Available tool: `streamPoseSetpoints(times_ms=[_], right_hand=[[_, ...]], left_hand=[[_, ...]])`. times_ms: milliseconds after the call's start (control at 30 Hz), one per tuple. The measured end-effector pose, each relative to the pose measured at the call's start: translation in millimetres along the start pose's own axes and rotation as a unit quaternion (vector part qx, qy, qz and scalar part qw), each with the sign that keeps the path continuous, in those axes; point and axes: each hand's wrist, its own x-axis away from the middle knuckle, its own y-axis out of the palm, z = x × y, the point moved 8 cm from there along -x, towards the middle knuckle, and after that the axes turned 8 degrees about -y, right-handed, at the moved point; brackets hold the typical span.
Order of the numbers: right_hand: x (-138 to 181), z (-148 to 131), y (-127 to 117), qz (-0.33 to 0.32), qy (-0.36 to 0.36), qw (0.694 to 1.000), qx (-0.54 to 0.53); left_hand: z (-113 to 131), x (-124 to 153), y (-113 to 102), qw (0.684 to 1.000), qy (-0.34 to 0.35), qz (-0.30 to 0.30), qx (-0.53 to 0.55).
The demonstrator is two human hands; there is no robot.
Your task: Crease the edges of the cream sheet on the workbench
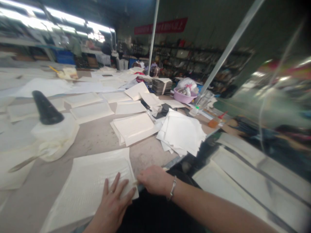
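My left hand (pixel 114 201) lies with fingers spread on a large cream sheet (pixel 85 184) near the table's front edge. The sheet has a wet-looking, streaky sheen under and around the fingers. At the sheet's right edge, my right hand (pixel 154 180) is closed, with a bracelet on its wrist. A small pale bit shows at its fingertips, but whether it is the sheet's edge or a tool I cannot tell. To the left sits a whitish, glue-smeared container (pixel 57 137) topped by a black tapered piece (pixel 47 108). A flat stick (pixel 25 164) juts out from its base.
Beyond the hands lie a stack of cream panels (pixel 133 126) and a fanned pile of white sheets (pixel 181 131). Long pale panels (pixel 245 181) stand at right. A purple basin (pixel 185 96), a green-capped bottle (pixel 194 111) and a metal pole (pixel 228 51) are farther back.
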Motion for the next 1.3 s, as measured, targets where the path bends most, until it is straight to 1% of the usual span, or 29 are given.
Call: streamPoseSetpoints(times_ms=[100, 267, 333, 400, 500, 567, 633, 767, 833, 900, 1000, 1067, 1167, 1300], right_hand=[[-6, 9, 0, 0.008, 0.010, 1.000, 0.011], [-37, 38, -8, 0.036, 0.073, 0.996, 0.042], [-43, 41, -8, 0.033, 0.071, 0.996, 0.044], [-39, 36, -6, 0.031, 0.052, 0.998, 0.033], [-21, 21, -1, 0.037, 0.031, 0.999, 0.008], [-6, 11, 3, 0.041, 0.029, 0.999, -0.005], [4, 2, 7, 0.038, 0.032, 0.999, -0.011], [13, -9, 9, 0.025, 0.032, 0.999, -0.009], [14, -8, 6, 0.027, 0.030, 0.999, -0.014], [15, 3, 0, 0.049, 0.056, 0.997, -0.027], [17, 33, -12, 0.112, 0.128, 0.985, -0.034], [13, 48, -16, 0.129, 0.149, 0.980, -0.022], [-2, 55, -13, 0.106, 0.131, 0.986, 0.007], [-31, 55, -12, 0.082, 0.109, 0.990, 0.035]], left_hand=[[0, 0, 1, 1.000, 0.002, 0.000, -0.006], [0, 1, 2, 1.000, 0.004, -0.004, -0.004], [-1, 0, 1, 1.000, 0.003, -0.004, -0.001], [0, -1, -1, 1.000, 0.008, 0.003, 0.005], [0, -2, -2, 1.000, -0.006, 0.011, 0.025], [-1, -1, 0, 0.999, -0.016, 0.006, 0.038], [1, 0, 1, 0.999, -0.004, 0.001, 0.041], [-1, 2, 2, 1.000, 0.005, 0.002, 0.028], [-2, 1, 2, 1.000, 0.005, 0.003, 0.020], [-5, -3, 3, 1.000, -0.011, 0.004, 0.015], [-13, -13, 7, 0.997, -0.074, -0.004, 0.011], [-14, -18, 13, 0.996, -0.091, -0.012, 0.008], [-10, -21, 18, 0.997, -0.076, 0.003, 0.003], [-6, -17, 16, 0.998, -0.048, 0.044, 0.008]])
